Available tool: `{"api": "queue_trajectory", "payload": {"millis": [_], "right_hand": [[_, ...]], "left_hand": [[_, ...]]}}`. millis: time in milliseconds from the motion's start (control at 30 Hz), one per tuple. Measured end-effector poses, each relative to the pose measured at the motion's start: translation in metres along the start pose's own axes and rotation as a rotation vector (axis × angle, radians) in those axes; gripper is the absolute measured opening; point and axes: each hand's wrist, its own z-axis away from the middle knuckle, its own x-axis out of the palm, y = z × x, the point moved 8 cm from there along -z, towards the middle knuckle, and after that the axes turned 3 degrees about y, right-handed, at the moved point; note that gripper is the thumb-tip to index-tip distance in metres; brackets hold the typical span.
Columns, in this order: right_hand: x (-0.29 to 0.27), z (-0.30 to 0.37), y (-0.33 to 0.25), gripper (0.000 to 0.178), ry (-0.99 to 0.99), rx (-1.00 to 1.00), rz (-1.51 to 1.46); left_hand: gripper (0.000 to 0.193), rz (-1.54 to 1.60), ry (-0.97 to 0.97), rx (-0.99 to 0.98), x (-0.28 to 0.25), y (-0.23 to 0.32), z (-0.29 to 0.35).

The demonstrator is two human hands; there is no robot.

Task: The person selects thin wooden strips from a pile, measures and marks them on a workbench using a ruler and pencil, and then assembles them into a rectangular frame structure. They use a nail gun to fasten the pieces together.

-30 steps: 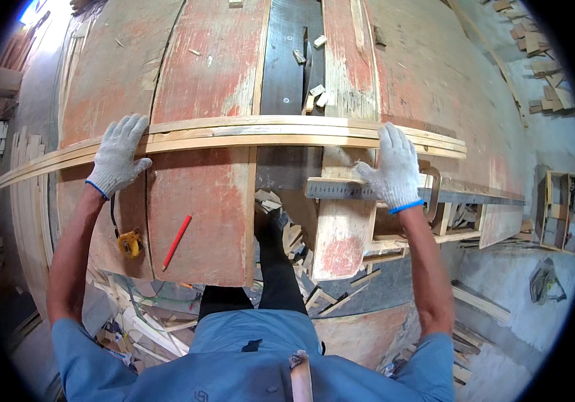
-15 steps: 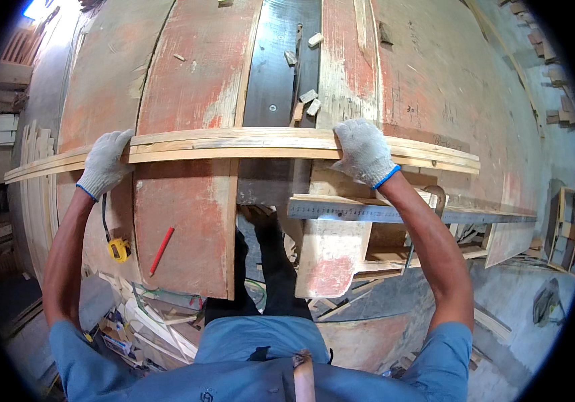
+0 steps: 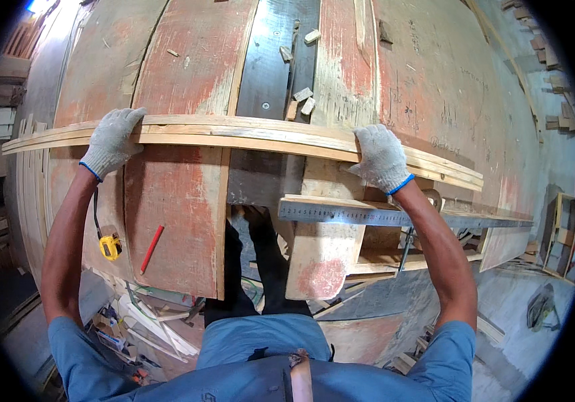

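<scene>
A bundle of long, pale wooden strips lies crosswise in front of me, its right end lower than its left. My left hand, in a grey-white knit glove with a blue cuff, is closed around the strips near their left end. Gloved alike, my right hand grips them right of the middle. Below my left hand rests a yellow tape measure, with a dark strap running up from it. A red pencil lies to its right. Near my right forearm, a steel ruler runs along a wooden edge.
Worn reddish boards make up the bench top, with a dark metal strip between them. Small wood offcuts sit along its slot. A C-shaped clamp stands by the ruler. Scrap wood litters the floor at lower left.
The bundle has tilted: its left part has moved away from me and its right part closer. My left hand has moved up, and my right hand right and slightly down.
</scene>
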Motion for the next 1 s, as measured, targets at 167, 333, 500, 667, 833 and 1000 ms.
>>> {"api": "queue_trajectory", "payload": {"millis": [167, 333, 500, 667, 833, 1000], "right_hand": [[0.0, -0.003, 0.004, 0.06, 0.002, 0.02, 0.003], [-0.004, -0.011, 0.007, 0.058, 0.019, 0.027, 0.023], [-0.001, -0.014, 0.007, 0.054, -0.016, 0.044, 0.04], [0.0, -0.008, 0.007, 0.054, 0.015, 0.048, 0.03], [-0.003, -0.012, 0.008, 0.054, 0.002, 0.059, 0.015], [-0.004, -0.023, 0.017, 0.054, 0.071, 0.041, 0.01]], "left_hand": [[0.075, -0.026, 0.007, -0.004, -0.001, -0.004, -0.009], [0.075, -0.015, -0.015, -0.042, -0.003, -0.005, -0.014], [0.074, -0.033, 0.004, -0.018, -0.003, -0.005, -0.015], [0.073, -0.022, 0.002, -0.034, -0.008, -0.002, -0.022], [0.074, -0.024, -0.013, -0.039, -0.008, -0.004, -0.027], [0.076, 0.011, -0.014, -0.049, -0.005, -0.009, -0.033]]}}
